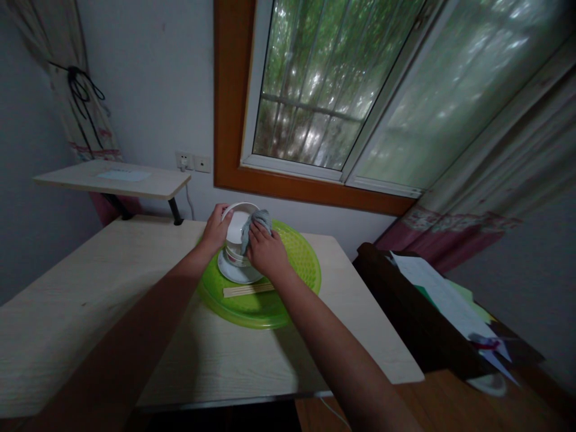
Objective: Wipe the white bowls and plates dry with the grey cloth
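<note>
My left hand (216,230) grips the left rim of a white bowl (238,228), which is tilted so its inside faces me. In my right hand (267,249) is a bunched grey cloth (258,222), pressed against the bowl's right side. Beneath the held bowl, more white bowls (236,258) are stacked on a white plate (240,275). Pale chopsticks (247,290) lie in front of the plate. All of these are over or on a round, bright green plastic tray (265,318) with a patterned surface.
The tray rests on a light wooden table (351,312). A small raised shelf (157,187) with a paper stands at the back left. To the right, papers (441,288) lie on a dark piece of furniture (382,288). A window (324,90) and wall are behind.
</note>
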Tool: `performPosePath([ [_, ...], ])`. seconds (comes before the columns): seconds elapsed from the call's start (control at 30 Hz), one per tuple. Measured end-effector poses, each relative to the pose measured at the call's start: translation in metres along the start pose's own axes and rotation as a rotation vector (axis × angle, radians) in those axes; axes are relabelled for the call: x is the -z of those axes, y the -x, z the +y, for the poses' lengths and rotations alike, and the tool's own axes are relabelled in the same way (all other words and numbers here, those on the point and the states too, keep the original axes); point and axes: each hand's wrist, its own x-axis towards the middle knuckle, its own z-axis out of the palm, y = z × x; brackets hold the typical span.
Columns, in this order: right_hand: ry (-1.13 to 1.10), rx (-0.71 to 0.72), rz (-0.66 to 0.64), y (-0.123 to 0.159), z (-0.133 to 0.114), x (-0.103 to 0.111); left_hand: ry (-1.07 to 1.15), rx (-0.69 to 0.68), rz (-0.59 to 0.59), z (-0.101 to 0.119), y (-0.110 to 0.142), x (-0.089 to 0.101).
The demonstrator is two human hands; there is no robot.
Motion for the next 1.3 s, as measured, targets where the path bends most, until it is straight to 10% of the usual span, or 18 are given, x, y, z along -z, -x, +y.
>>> performPosePath([
  [0.33,-0.257,0.186,-0.115,0.0025,0.0000,-0.0047,0.000,-0.033,0.001,0.0015,0.0004,0.0007],
  [0.97,-0.021,0.004,0.014,-0.0003,0.0031,0.0012,0.018,0.019,0.020,-0.0001,0.0000,-0.0008],
  [1.3,-0.209,0.122,-0.135,0.0030,0.0010,-0.0059,-0.027,-0.018,-0.026,0.0023,0.0000,-0.0003],
])
